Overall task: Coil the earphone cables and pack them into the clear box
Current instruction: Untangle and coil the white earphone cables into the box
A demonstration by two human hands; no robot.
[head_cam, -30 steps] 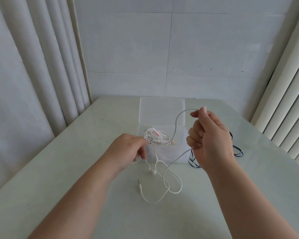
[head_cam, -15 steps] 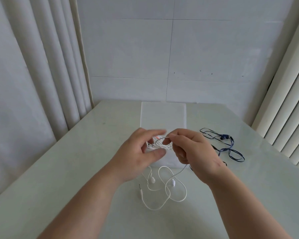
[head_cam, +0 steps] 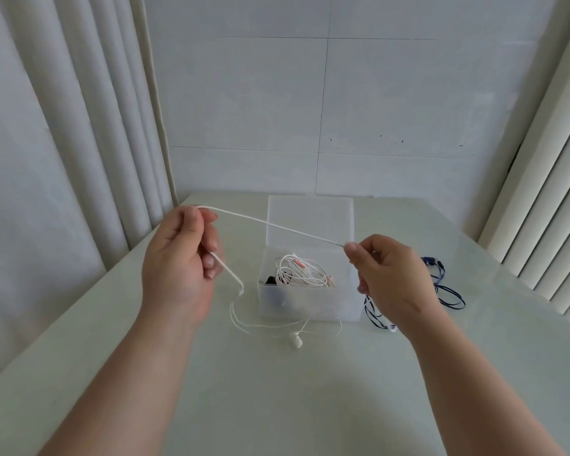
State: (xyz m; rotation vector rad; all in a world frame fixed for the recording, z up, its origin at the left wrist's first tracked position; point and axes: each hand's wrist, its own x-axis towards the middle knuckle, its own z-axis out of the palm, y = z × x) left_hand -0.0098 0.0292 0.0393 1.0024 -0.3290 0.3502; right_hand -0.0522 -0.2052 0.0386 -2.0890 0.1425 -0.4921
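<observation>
A white earphone cable [head_cam: 273, 226] is stretched taut between my two hands above the table. My left hand [head_cam: 178, 261] pinches one end at the upper left, and the slack drops from it to loops and an earbud [head_cam: 297, 341] on the table. My right hand [head_cam: 387, 278] pinches the other end to the right of the box. The clear box [head_cam: 310, 307] stands open behind the cable, lid up. Inside it lies a coiled white earphone [head_cam: 301, 274] with pink parts and something black.
A dark blue earphone cable [head_cam: 448, 291] lies loose on the table to the right of the box, partly behind my right hand. Curtains hang at the left, vertical blinds at the right, a tiled wall behind the pale table [head_cam: 277, 390].
My hands were together at the box half a second ago. They have since pulled apart, left hand up and left, right hand right, drawing a stretch of white cable taut.
</observation>
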